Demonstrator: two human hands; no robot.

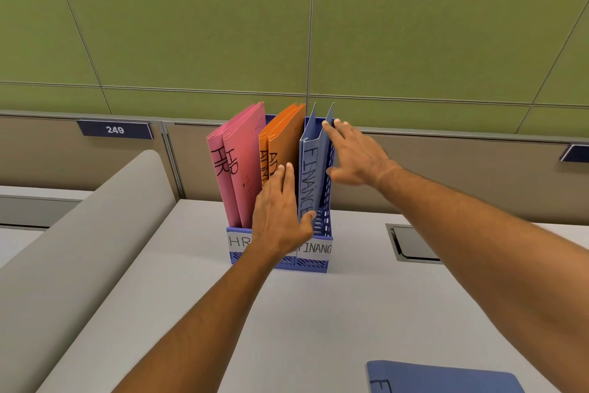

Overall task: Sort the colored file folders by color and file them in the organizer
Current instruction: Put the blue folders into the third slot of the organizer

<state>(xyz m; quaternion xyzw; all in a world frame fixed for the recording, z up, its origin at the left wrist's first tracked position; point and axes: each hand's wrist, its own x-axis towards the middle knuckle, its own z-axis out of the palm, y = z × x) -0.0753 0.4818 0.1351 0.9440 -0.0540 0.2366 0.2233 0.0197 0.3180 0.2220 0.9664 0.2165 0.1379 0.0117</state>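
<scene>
**A:** Where are the folders?

**B:** Mid-frame on the pale grey desk [318, 313], a blue plastic mesh organizer [325, 233] holds pink card folders [245, 163] left, orange card folders [287, 144] middle and an upright blue folder [314, 163] right. A flat blue folder [446, 376] lies lower right.

**A:** And the hands?

**B:** The left hand [277, 217] has straight, released fingers [288, 179] resting on the orange folders. The right hand [357, 153] touches the upright blue folder's top with straight fingers.

A single head-worn view looks forward and down across the desk [287, 329] toward the green wall [191, 26]. The organizer [314, 262] stands mid-frame and near, reached by the left hand [280, 217] and right hand [357, 153]. The wide lens seems to bend lines far from the organizer.
</scene>
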